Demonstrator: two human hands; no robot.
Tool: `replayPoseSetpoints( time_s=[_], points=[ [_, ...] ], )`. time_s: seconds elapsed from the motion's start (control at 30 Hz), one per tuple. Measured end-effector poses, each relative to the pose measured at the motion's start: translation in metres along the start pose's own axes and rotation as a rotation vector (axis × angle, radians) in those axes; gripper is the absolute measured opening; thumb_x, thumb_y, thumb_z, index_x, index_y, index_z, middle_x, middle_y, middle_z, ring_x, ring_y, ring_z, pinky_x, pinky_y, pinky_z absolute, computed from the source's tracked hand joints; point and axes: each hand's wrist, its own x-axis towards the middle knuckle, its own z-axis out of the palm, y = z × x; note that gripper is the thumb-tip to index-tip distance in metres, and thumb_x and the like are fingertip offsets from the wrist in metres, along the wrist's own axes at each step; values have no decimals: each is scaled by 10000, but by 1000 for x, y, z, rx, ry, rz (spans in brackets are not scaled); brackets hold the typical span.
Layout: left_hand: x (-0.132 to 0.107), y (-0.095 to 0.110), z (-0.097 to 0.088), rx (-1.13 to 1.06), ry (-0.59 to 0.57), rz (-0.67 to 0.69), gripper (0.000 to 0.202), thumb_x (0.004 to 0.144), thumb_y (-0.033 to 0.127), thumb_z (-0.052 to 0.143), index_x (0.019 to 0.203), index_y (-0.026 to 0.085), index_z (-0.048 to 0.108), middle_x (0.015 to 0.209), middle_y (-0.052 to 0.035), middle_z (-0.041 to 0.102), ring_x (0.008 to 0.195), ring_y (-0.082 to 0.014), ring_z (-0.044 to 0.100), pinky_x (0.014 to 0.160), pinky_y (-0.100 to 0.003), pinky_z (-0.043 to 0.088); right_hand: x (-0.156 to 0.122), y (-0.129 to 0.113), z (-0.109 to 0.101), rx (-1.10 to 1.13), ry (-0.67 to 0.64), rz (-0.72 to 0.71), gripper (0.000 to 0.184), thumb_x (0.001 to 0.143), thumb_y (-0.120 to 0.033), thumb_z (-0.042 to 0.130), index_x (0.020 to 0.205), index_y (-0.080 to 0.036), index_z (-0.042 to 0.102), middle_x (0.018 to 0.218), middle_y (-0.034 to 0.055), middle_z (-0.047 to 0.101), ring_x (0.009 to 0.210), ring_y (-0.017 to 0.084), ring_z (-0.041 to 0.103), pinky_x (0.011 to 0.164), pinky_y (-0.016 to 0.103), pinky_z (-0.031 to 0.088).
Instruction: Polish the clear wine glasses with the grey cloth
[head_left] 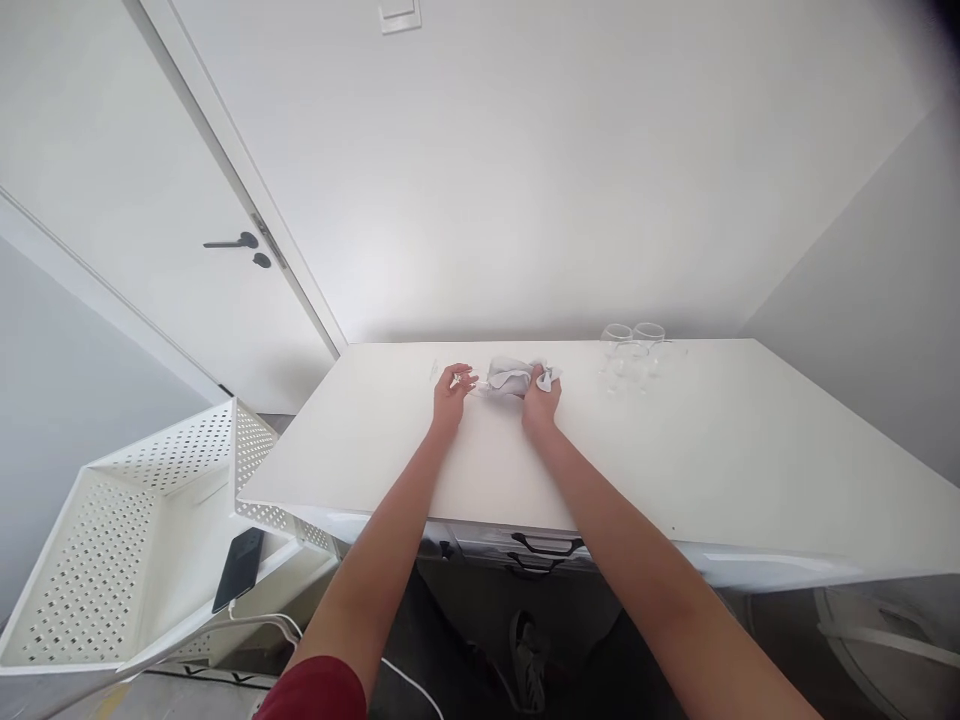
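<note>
A clear stemmed glass (482, 386) lies sideways between my hands above the white cabinet top. My left hand (450, 392) has its fingers curled round the stem end. My right hand (541, 398) grips a crumpled white cloth (508, 376), which covers the bowl end and hides most of it. A loose fold of the cloth sticks out past the right fingers. To the right, several clear stemmed glasses (631, 352) stand upright in a close group near the wall.
The white cabinet top (720, 450) meets the wall at the back; dark drawer handles (547, 545) are on its front. A white perforated basket (97, 560) stands at left, with a phone (240, 568) on its edge and a cable attached. Behind is a door with a dark handle (232, 242).
</note>
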Motion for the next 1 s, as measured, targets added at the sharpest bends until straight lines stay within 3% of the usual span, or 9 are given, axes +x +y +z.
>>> replayPoseSetpoints(
  time_s=[0.1,0.13,0.23,0.37,0.5,0.67,0.8,0.93,1.0],
  points=[
    [-4,3,3,64,-58,26,374,887,534,732,1107,235,684,1277,-98,629,1069,-245,736,992,-433,578,-3,-3,-1,22,106,48,598,833,-758,539,1181,-272,543,1176,107,661,1070,251,649,742,409,636],
    [-5,4,3,74,-56,33,370,887,532,732,1107,237,686,1269,-95,628,1071,-242,735,995,-428,578,-7,-5,2,36,78,56,601,833,-756,555,1188,-271,546,1207,111,655,1086,252,646,749,409,638],
    [-7,6,1,114,13,63,354,883,519,742,1096,241,688,1250,-86,622,1078,-224,727,1015,-409,570,-22,-15,12,129,-131,55,590,829,-714,644,1196,-256,582,1281,111,645,1150,258,634,839,414,628],
    [-10,10,-2,96,112,92,347,905,522,715,1107,243,671,1253,-86,620,1080,-213,715,1009,-409,573,-41,-25,16,198,-406,62,462,796,-537,790,1142,-286,613,1264,50,646,1186,244,617,1005,466,564],
    [-13,14,-1,116,11,69,371,914,550,689,1111,237,667,1206,-96,658,1051,-207,682,936,-400,598,-47,-29,9,251,-582,141,367,784,-367,788,1085,-320,585,1118,-15,644,1149,203,616,1071,447,510],
    [-16,17,3,96,-100,73,400,933,583,644,1153,250,656,1293,-112,655,1103,-207,659,941,-388,595,-45,-40,1,314,-712,201,646,798,-380,776,1385,-409,509,1252,-13,629,1159,196,627,1087,432,498],
    [-15,16,2,90,-101,100,413,912,583,674,1156,250,653,1283,-122,673,1093,-211,664,929,-382,596,-43,-46,-2,171,-734,65,795,810,-465,791,1521,-388,442,1254,18,644,1181,224,615,1096,440,478],
    [-11,9,-4,167,63,-1,427,885,631,678,1011,223,668,860,-54,674,791,-181,663,789,-381,616,-46,-43,-2,-110,-796,-109,810,849,-507,761,1564,-300,441,1120,44,691,1076,250,624,1113,482,435],
    [-9,7,-5,181,103,-5,464,919,680,592,949,222,664,824,-44,645,759,-177,646,771,-375,606,-49,-40,2,-136,-819,-143,772,854,-511,756,1543,-301,477,1160,53,690,1067,255,623,1100,478,444]
  ],
)
